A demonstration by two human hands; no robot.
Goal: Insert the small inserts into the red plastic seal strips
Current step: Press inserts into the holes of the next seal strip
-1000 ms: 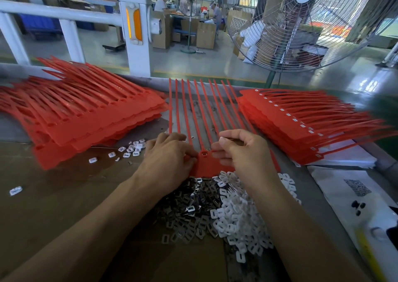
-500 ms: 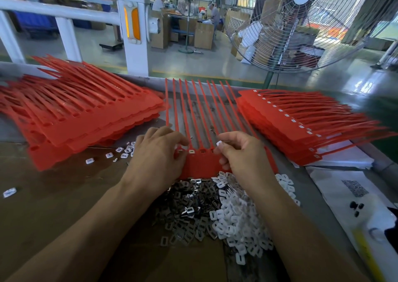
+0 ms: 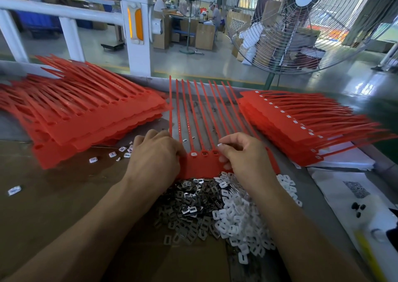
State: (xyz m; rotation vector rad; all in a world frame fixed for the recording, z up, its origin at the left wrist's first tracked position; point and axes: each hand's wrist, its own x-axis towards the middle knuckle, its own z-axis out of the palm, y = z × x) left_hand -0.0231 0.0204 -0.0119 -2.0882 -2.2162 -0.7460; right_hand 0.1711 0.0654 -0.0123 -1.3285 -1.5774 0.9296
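So the red seal strip sheet (image 3: 201,163) lies flat mid-counter, tails fanning toward 12 o'clock. Left hand (image 3: 154,159) has its fingers curled over the sheet's left edge, gripping it. Right hand (image 3: 243,156) pinches a small white insert (image 3: 220,145) just above the row of sockets. At 6 o'clock of the sheet sits a heap of metal inserts (image 3: 189,204) touching a heap of white inserts (image 3: 241,217). Bare red stack (image 3: 81,113) at 9 o'clock, filled stack (image 3: 301,126) at 3 o'clock.
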